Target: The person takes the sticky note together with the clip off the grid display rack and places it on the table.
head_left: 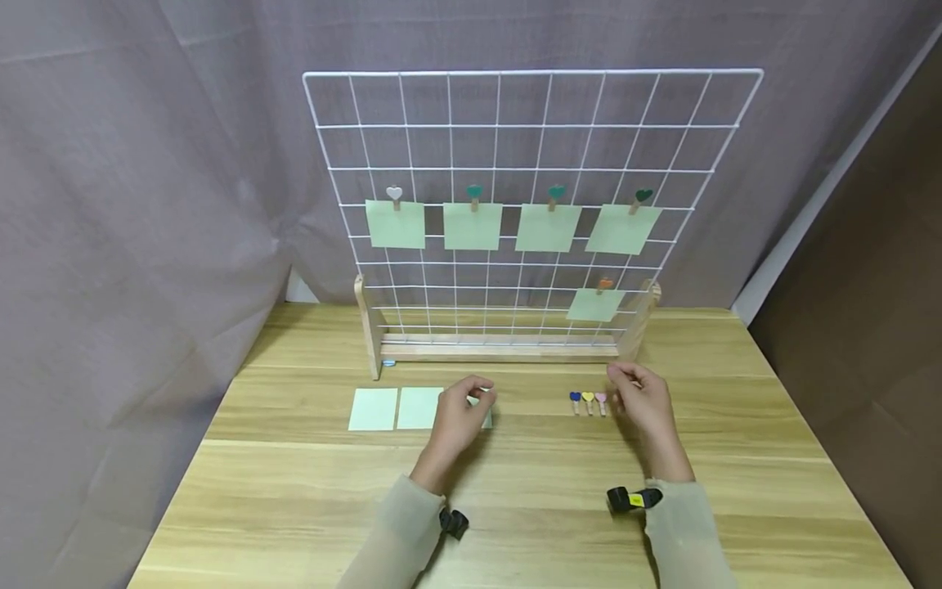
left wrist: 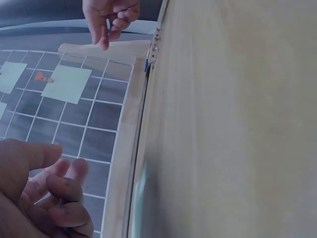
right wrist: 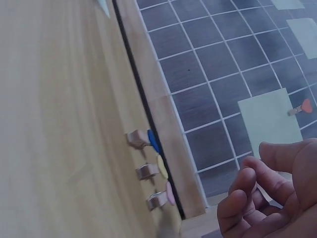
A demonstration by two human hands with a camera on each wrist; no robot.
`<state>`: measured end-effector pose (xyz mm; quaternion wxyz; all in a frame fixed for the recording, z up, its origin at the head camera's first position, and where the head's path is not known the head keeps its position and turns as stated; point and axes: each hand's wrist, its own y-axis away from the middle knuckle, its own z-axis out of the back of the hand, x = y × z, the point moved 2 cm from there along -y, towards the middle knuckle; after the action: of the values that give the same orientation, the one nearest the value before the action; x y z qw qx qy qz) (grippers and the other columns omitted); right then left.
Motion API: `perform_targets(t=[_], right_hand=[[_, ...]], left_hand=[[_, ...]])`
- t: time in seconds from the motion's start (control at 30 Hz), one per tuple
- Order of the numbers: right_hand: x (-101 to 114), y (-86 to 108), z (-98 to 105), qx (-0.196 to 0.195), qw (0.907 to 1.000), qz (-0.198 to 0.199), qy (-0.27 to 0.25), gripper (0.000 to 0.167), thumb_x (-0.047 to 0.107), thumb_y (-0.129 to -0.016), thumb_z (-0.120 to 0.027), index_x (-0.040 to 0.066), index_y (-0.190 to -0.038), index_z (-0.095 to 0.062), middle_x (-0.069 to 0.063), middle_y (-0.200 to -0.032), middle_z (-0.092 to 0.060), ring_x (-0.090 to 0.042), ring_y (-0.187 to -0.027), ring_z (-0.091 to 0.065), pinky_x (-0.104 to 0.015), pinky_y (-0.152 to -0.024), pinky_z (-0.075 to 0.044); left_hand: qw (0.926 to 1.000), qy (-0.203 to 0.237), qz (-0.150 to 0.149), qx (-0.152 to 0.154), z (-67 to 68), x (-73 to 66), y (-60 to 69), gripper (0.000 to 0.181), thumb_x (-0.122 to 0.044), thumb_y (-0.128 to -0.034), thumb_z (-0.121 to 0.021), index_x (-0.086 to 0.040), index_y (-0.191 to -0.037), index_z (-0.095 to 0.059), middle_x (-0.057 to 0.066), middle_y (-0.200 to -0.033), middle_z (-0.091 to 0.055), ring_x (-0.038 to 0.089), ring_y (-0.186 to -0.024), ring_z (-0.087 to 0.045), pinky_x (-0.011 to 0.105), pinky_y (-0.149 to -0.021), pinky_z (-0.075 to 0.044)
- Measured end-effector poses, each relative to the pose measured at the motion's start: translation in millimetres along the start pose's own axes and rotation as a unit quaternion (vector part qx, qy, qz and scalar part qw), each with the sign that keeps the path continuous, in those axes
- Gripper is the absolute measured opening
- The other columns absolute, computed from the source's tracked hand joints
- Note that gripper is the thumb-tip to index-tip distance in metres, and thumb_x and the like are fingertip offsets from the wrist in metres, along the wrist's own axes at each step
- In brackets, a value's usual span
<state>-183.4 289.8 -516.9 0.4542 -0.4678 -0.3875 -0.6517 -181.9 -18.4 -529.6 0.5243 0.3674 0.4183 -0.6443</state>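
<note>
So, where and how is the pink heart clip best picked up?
I'd pinch the pink clip by its heart end, coming from above and the right with the right hand. It is last in the row: the yellow clip sits close on its left, while no clip lies on its right. Its wooden tip points toward the person, so this grip should leave it free.

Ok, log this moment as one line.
left hand: empty, over rightmost loose note | right hand: empty, beside three loose clips | grid: five clipped notes
</note>
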Motion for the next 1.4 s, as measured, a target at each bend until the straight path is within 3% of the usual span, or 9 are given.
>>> perform_targets(t=[0.27, 0.37, 0.67, 0.93, 1.23, 1.4], right_hand=[[17.7, -6.6, -0.1, -0.001, 0.9978, 0.051, 0.042, 0.041, 0.026, -0.107, -0.065, -0.009, -0.129, -0.066, -0.001, -0.092, -0.062, -0.006, -0.065, -0.057, -0.021, -0.057, -0.051], [22.7, -9.0, 0.5, -0.008, 0.9976, 0.061, 0.033, 0.039, 0.023, -0.106, -0.066, -0.010, -0.126, -0.068, 0.004, -0.086, -0.062, -0.006, -0.063, -0.057, -0.020, -0.055, -0.050], [33.8, -16.5, 7.1, -0.010, 0.9963, 0.078, 0.036, 0.041, 0.028, -0.107, -0.065, -0.009, -0.125, -0.067, 0.004, -0.086, -0.062, -0.007, -0.064, -0.058, -0.019, -0.057, -0.051], [45.9, -20.9, 9.4, -0.003, 0.9968, 0.077, 0.024, 0.041, 0.026, -0.107, -0.064, -0.009, -0.130, -0.066, 0.007, -0.087, -0.060, -0.003, -0.061, -0.057, -0.020, -0.056, -0.051], [56.7, -26.8, 4.5, -0.004, 0.9964, 0.085, 0.004, 0.042, 0.026, -0.107, -0.065, -0.010, -0.129, -0.064, 0.007, -0.082, -0.059, -0.003, -0.056, -0.055, -0.018, -0.046, -0.047], [62.5, -27.7, 2.6, -0.009, 0.9955, 0.094, 0.006, 0.040, 0.025, -0.107, -0.065, -0.009, -0.128, -0.065, 0.005, -0.084, -0.060, -0.002, -0.058, -0.056, -0.018, -0.049, -0.048]], left_hand=[[0.9996, 0.013, -0.025, -0.007, -4.1, -7.7, -9.0, 0.020, -0.014, -0.1003, -0.070, 0.002, -0.112, -0.076, 0.006, -0.093, -0.076, 0.004, -0.051, -0.047, 0.020, -0.047, -0.042], [0.9993, 0.009, -0.034, -0.013, -6.3, -10.8, -13.8, 0.020, -0.014, -0.0993, -0.071, 0.001, -0.112, -0.076, 0.008, -0.093, -0.077, 0.003, -0.051, -0.047, 0.020, -0.049, -0.043], [0.9985, 0.016, -0.050, -0.015, -14.9, -17.8, -31.6, 0.019, -0.014, -0.0997, -0.071, -0.002, -0.114, -0.076, 0.009, -0.100, -0.077, 0.003, -0.054, -0.051, 0.021, -0.052, -0.046], [0.9991, 0.018, -0.038, -0.006, -23.7, -19.2, -40.3, 0.019, -0.013, -0.1000, -0.071, -0.001, -0.115, -0.075, 0.011, -0.104, -0.077, 0.003, -0.053, -0.049, 0.019, -0.049, -0.044], [0.9991, 0.009, -0.040, -0.012, -27.3, -23.8, -46.4, 0.018, -0.014, -0.1005, -0.071, -0.003, -0.115, -0.076, 0.009, -0.103, -0.078, 0.011, -0.073, -0.063, 0.022, -0.063, -0.051], [0.9979, 0.006, -0.063, -0.012, -30.2, -28.8, -51.2, 0.020, -0.011, -0.0995, -0.072, -0.002, -0.117, -0.075, 0.013, -0.105, -0.078, 0.006, -0.058, -0.055, 0.021, -0.055, -0.049]])
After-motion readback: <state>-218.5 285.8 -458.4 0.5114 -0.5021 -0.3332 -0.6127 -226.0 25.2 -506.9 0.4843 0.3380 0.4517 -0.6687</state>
